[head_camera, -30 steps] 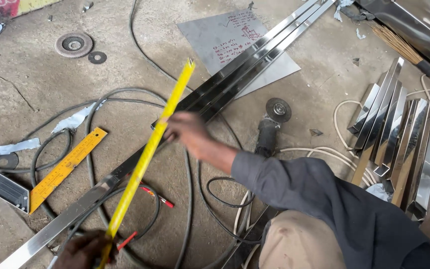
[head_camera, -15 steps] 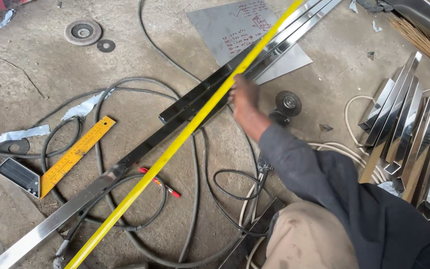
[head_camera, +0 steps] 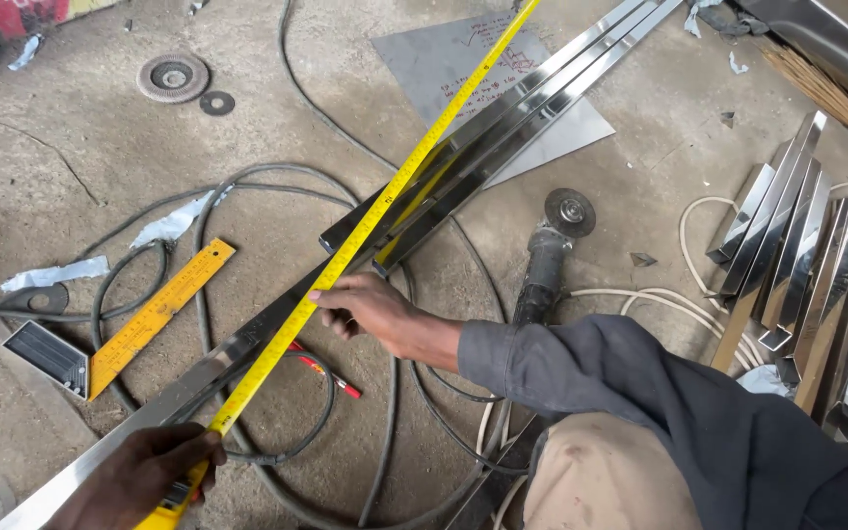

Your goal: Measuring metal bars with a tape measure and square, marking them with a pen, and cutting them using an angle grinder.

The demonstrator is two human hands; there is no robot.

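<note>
Concrete workshop floor (head_camera: 80,186), dusty, seen from the head camera, lying strewn with grey cables (head_camera: 247,186) and metal stock.

Left hand (head_camera: 139,471): sitting at the bottom edge, fingers curling around the case end of a yellow tape measure (head_camera: 365,226) and grasping it.

Right hand (head_camera: 370,309): reaching out from a dark grey sleeve (head_camera: 640,393), palm down, fingertips pressing the tape against a long polished steel tube (head_camera: 247,339); thumb and forefinger appearing to be pinching the tape's edge.

Tape measure: stretching diagonally from the left hand, under the right hand's fingertips, up to the top edge, running along the tube and crossing a bundle of shorter steel tubes (head_camera: 503,137).

Nearby: an angle grinder (head_camera: 547,255) lying just right of the right hand; a yellow ruler (head_camera: 154,319) lying left of the tube; a red pen (head_camera: 331,378) below the wrist; cut steel pieces (head_camera: 807,265) stacking at the right.
</note>
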